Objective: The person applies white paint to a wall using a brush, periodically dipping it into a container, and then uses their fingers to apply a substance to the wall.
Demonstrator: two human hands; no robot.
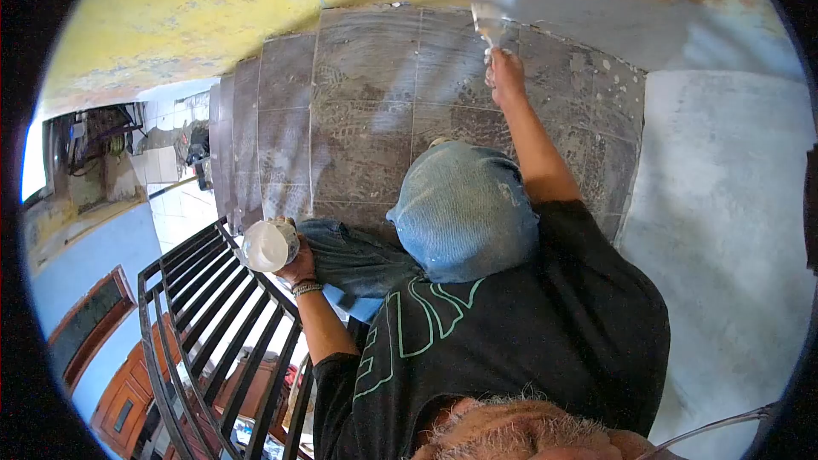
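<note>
My right hand (504,75), arm stretched forward, grips the handle of a putty knife (489,24). Its wide, whitish blade is at the line where the tiled floor (366,77) meets the patchy wall (588,21). White smears show on the fingers of this hand. My left hand (298,264), with a band around the wrist, is wrapped around a clear plastic tub (269,245) with whitish material in it. The tub is beside my bent knee, close over the black railing. My jeans-covered knee (464,209) rises between my two arms.
A black metal railing (226,311) runs along my left, with a lower level and a wooden door (132,383) beyond it. A pale grey-blue wall (716,204) stands close on my right. Yellow, flaking paint (221,8) covers the wall ahead to the left.
</note>
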